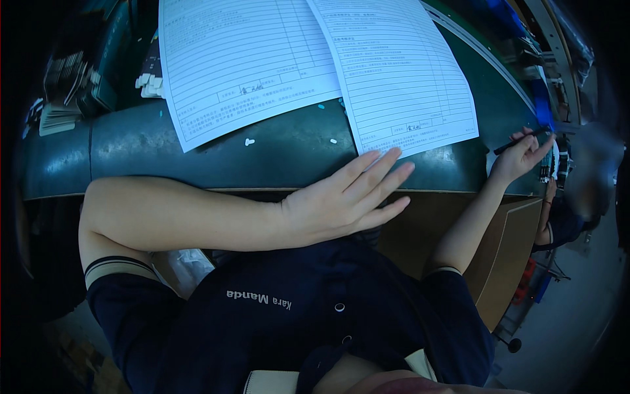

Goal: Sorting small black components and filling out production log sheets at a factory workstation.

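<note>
Two printed, ruled paper forms lie on the dark green worktable [282, 154]. The left form [243, 59] is partly overlapped by the right form [407, 79], and both bear handwriting near their lower edges. My left hand [344, 197] is open, its fingers stretched out and apart. Its fingertips reach the bottom edge of the right form; whether they press on it I cannot tell. Off to the right, my right hand [520, 159] is closed on a black pen [504, 148], away from the forms.
Small white bits [249, 142] dot the tabletop. Stacked thin cards or boards [62, 82] and white parts [151, 85] sit at the left. A brown cardboard box [508, 253] stands below the table's right side. Another person [569, 223] is at far right.
</note>
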`<state>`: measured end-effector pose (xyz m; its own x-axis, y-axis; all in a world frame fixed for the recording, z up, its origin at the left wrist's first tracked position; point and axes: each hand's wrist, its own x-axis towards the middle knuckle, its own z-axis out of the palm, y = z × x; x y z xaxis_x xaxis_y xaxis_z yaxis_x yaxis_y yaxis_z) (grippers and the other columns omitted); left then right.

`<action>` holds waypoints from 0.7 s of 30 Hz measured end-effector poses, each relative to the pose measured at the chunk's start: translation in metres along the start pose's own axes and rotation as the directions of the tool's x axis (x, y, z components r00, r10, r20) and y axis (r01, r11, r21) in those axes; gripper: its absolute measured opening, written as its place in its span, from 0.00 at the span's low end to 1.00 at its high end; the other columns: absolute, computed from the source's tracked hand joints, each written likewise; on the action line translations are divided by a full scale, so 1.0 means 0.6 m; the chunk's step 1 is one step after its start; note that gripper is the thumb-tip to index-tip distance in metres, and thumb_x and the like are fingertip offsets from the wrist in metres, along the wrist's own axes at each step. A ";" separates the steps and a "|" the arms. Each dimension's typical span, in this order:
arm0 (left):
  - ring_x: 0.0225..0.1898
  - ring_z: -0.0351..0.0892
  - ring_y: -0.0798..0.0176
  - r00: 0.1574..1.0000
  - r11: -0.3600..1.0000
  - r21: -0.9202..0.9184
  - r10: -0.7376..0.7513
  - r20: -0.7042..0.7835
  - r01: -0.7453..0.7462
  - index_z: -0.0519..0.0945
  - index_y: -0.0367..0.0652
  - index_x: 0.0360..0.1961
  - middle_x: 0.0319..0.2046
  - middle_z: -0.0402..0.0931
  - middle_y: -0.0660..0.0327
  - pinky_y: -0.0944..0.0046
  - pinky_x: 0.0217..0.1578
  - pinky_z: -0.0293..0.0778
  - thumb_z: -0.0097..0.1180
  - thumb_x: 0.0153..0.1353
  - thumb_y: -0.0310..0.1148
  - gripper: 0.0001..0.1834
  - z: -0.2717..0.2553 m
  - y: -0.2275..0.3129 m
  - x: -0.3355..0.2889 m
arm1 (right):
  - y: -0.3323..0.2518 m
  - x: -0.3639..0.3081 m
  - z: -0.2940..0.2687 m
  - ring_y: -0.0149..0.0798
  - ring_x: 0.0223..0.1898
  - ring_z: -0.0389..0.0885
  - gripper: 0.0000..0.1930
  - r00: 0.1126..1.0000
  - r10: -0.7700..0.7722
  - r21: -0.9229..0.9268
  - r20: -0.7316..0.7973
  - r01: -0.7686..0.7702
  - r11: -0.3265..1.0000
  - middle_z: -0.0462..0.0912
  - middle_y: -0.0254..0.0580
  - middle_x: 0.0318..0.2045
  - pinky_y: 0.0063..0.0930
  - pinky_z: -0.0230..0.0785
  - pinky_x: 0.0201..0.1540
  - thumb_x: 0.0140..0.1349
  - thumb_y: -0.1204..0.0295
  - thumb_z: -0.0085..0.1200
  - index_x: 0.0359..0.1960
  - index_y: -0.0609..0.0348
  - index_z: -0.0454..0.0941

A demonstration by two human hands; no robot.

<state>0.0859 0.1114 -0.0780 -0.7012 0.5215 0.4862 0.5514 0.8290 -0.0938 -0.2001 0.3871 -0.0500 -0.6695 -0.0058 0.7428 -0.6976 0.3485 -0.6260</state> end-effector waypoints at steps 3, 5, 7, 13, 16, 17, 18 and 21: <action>0.60 0.65 0.49 0.992 0.986 0.158 -0.072 0.105 0.055 0.68 0.52 0.60 0.62 0.64 0.51 0.53 0.63 0.60 0.43 0.62 0.40 0.24 0.000 -0.001 0.000 | -0.015 0.003 -0.004 0.28 0.33 0.73 0.15 1.000 -0.014 -0.146 0.004 0.015 0.989 0.76 0.45 0.40 0.20 0.69 0.38 0.69 0.77 0.39 0.55 0.65 0.68; 0.59 0.66 0.49 0.990 0.959 0.280 -0.004 0.142 -0.036 0.67 0.54 0.62 0.61 0.65 0.51 0.52 0.63 0.59 0.43 0.62 0.39 0.25 -0.002 -0.002 -0.003 | -0.027 0.000 -0.001 0.31 0.34 0.75 0.15 0.979 0.196 0.306 -0.052 -0.171 0.937 0.77 0.46 0.40 0.23 0.71 0.39 0.67 0.78 0.41 0.55 0.66 0.68; 0.59 0.66 0.49 0.989 0.952 0.305 -0.010 0.145 -0.035 0.66 0.54 0.62 0.61 0.65 0.52 0.52 0.63 0.59 0.43 0.62 0.39 0.26 -0.002 -0.001 -0.004 | -0.042 -0.009 0.010 0.33 0.35 0.75 0.15 0.984 0.179 0.394 -0.016 -0.158 0.905 0.77 0.46 0.39 0.24 0.71 0.40 0.65 0.79 0.43 0.53 0.66 0.68; 0.57 0.67 0.49 0.987 0.962 0.275 -0.042 0.153 -0.002 0.66 0.56 0.63 0.61 0.64 0.52 0.53 0.61 0.61 0.44 0.62 0.39 0.26 0.001 0.002 -0.005 | -0.110 -0.070 0.069 0.28 0.26 0.71 0.07 0.990 0.138 0.315 -0.039 -0.118 0.942 0.74 0.35 0.23 0.19 0.64 0.33 0.66 0.74 0.49 0.42 0.63 0.71; 0.56 0.67 0.50 0.987 0.947 0.320 -0.046 0.155 -0.006 0.65 0.56 0.64 0.61 0.65 0.53 0.54 0.59 0.60 0.43 0.62 0.40 0.27 0.000 0.002 -0.006 | -0.157 -0.090 0.101 0.28 0.23 0.66 0.12 0.917 0.062 0.744 0.394 -0.358 0.565 0.72 0.36 0.21 0.21 0.60 0.31 0.71 0.65 0.40 0.43 0.63 0.69; 0.56 0.68 0.50 0.989 0.938 0.348 -0.043 0.145 -0.011 0.65 0.57 0.64 0.61 0.65 0.53 0.54 0.58 0.59 0.43 0.62 0.40 0.27 -0.001 0.002 -0.007 | -0.173 -0.100 0.112 0.28 0.23 0.66 0.12 0.909 0.081 0.725 0.409 -0.378 0.576 0.72 0.36 0.21 0.21 0.60 0.31 0.71 0.65 0.40 0.43 0.63 0.69; 0.55 0.68 0.51 0.989 0.930 0.367 -0.038 0.142 -0.017 0.64 0.57 0.65 0.60 0.66 0.54 0.55 0.57 0.57 0.41 0.62 0.42 0.27 -0.001 0.002 -0.007 | -0.189 -0.110 0.122 0.29 0.23 0.65 0.14 0.880 0.109 0.668 0.462 -0.426 0.609 0.71 0.36 0.21 0.23 0.59 0.31 0.72 0.64 0.36 0.44 0.63 0.68; 0.55 0.68 0.51 0.989 0.928 0.373 -0.029 0.144 -0.027 0.64 0.58 0.65 0.60 0.66 0.55 0.55 0.57 0.57 0.40 0.62 0.42 0.28 -0.002 0.001 -0.007 | -0.227 -0.133 0.146 0.30 0.24 0.65 0.13 0.830 0.124 0.597 0.544 -0.486 0.638 0.72 0.39 0.22 0.25 0.59 0.32 0.71 0.65 0.37 0.46 0.64 0.65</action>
<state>0.0898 0.1095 -0.0793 -0.7749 0.5207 0.3583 0.3619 0.8302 -0.4240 -0.0741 0.2580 -0.0447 -0.7807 -0.4718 0.4098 -0.2721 -0.3338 -0.9025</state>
